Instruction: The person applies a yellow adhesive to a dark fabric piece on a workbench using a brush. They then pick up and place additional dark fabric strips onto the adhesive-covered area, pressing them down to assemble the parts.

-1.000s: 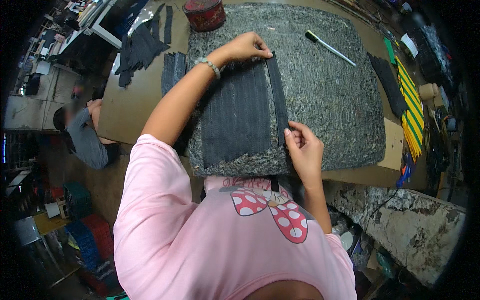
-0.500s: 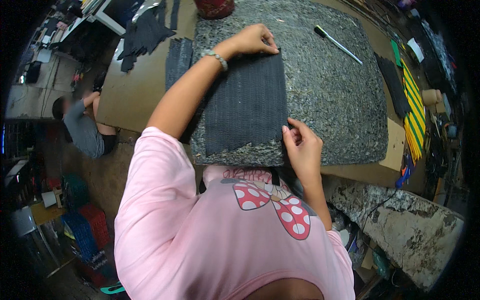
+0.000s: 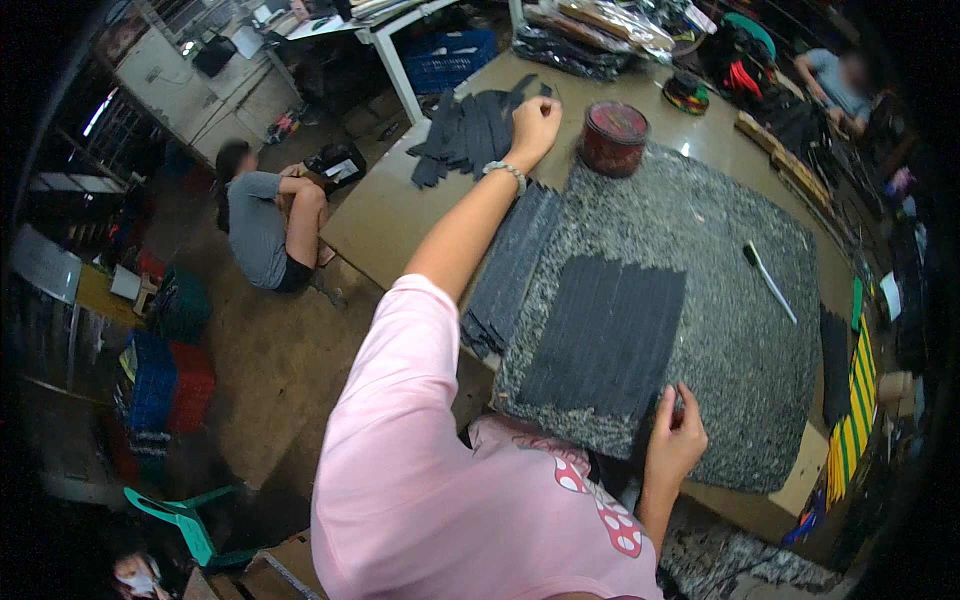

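A panel of dark grey strips laid side by side [image 3: 605, 335] lies on the speckled, rough-topped slab [image 3: 740, 225]. My left hand [image 3: 536, 127] is stretched to the far left, beside a loose pile of similar dark strips [image 3: 465, 135]. Its fingers are curled closed, and anything inside them is hidden. By the panel's near right corner is my right hand [image 3: 677, 440], thumb and forefinger apart and nothing visible between them. A stack of dark strips [image 3: 515, 265] lies along the slab's left side, under my left forearm.
A dark red tin [image 3: 614, 140] stands at the slab's far edge. On the slab's right lies a white-handled brush [image 3: 770, 283]. Yellow-and-green striped strips [image 3: 852, 430] are at the table's right. One person [image 3: 265, 225] crouches at left; another [image 3: 840, 90] sits far right.
My left hand has left the panel's far right corner and reached out to the strip pile. My view has swung left. My right hand remains near the panel's near right corner.
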{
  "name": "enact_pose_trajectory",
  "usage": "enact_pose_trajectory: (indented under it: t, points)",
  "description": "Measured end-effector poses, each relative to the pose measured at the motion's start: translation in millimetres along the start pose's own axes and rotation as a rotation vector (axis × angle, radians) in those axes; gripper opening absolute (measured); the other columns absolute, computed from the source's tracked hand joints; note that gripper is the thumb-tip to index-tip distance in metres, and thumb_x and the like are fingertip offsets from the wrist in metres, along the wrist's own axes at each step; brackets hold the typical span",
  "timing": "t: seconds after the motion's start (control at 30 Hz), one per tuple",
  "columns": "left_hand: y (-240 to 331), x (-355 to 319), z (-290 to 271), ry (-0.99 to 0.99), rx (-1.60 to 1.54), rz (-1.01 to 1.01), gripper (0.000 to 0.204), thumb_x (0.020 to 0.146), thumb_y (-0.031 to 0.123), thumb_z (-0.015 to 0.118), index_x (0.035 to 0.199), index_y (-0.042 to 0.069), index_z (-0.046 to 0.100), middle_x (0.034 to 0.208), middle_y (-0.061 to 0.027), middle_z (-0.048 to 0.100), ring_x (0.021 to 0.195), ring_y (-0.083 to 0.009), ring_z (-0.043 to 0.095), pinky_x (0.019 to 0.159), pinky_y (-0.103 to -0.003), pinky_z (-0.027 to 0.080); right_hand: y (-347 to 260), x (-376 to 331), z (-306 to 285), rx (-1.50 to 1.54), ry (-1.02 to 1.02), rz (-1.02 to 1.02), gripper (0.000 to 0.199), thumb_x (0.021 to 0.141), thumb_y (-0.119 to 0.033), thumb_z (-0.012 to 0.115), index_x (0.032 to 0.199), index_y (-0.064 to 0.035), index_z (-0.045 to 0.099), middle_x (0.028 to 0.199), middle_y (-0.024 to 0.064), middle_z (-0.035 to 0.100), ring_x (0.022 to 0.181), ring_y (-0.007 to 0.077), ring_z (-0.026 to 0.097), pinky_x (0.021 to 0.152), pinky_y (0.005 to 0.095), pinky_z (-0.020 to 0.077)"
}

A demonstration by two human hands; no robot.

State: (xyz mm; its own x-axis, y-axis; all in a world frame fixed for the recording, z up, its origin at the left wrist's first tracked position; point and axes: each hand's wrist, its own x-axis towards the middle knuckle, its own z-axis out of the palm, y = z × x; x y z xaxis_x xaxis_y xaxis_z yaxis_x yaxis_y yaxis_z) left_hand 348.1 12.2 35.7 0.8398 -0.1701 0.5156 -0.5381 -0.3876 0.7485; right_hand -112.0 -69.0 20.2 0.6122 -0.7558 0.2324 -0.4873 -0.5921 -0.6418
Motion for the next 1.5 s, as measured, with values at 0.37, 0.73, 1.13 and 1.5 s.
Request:
enact_pose_trajectory:
  t: [0.37,0.73,1.13,1.5]
  points:
    - [-45,19,15,-0.177,0.613,0.077,0.015,0.076,0.015,0.069,0.082,0.002,0.071,0.087,-0.0195,0.069,0.079,-0.0312,0.069,0.072,-0.043,0.055,19,9,-18,0.097,-0.005,0.040,0.021,0.091,-0.015,0.062,0.098,0.0039,0.067,0.077,0.0119,0.065,0.065,0.0186,0.060,0.061,0.0318,0.0471]
    - [171,-203,-32,-0.268,-0.935,-0.069,0.020,0.093,0.019,0.061,0.102,0.001,0.061,0.111,-0.0070,0.059,0.093,-0.0109,0.056,0.087,-0.027,0.044,-66,77,-6,1.010,-0.197,-0.222,0.033,0.095,-0.018,0.059,0.122,0.0003,0.058,0.107,0.0075,0.063,0.097,0.0123,0.058,0.085,0.0249,0.0470]
    - [205,-169,12,-1.004,-0.904,-0.262,0.032,0.095,0.025,0.058,0.114,-0.001,0.061,0.099,-0.0030,0.065,0.086,-0.0075,0.060,0.078,-0.023,0.051,7,18,-40,1.157,-0.294,0.217,0.034,0.096,-0.014,0.056,0.123,0.0061,0.053,0.087,0.0095,0.063,0.068,0.0105,0.060,0.060,0.0238,0.0513]
    - [157,-123,76,-1.023,-0.194,0.165,0.036,0.079,0.038,0.075,0.092,0.004,0.073,0.086,-0.0055,0.071,0.078,-0.0137,0.064,0.069,-0.024,0.048,35,3,-8,0.688,-0.127,0.213,0.034,0.095,-0.013,0.055,0.127,0.0000,0.054,0.079,0.0047,0.064,0.061,0.0071,0.054,0.058,0.0228,0.0460]
